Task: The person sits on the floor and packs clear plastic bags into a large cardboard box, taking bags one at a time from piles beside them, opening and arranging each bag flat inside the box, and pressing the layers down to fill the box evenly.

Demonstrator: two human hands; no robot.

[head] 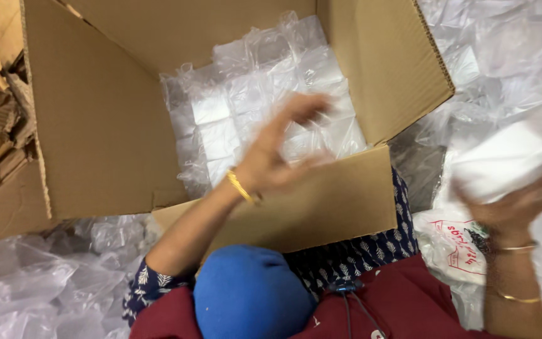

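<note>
2 hands are at work over a large open brown corrugated cardboard box (101, 125) whose inside is stacked with flat white packets in clear plastic wrap (252, 107), laid in rows from the far wall toward the near flap.

The left hand (277, 154), a gold bangle at its wrist, hovers above the near edge of the box with fingers loosely curled and nothing visible between them; it is blurred, so a thin item in its grip cannot be ruled out. The right hand (522, 201) is well outside the box, beyond its right flap, with fingers closed up around the underside of a white plastic-wrapped packet (503, 160) like those in the box. That packet is also blurred.

What could go wrong, as a judgement: the wrap looks slick, and the hold on the packet is from below only, so it could slide off into the heap of loose clear plastic bags (503, 56) to the right. The right flap stands between the held packet and the stack, so the packet could catch on the flap's edge. The rows inside look loosely settled, and a hard push could shift them out of line.

A blue rounded cloth-covered shape (246, 292) sits at the bottom edge, below the near flap.
</note>
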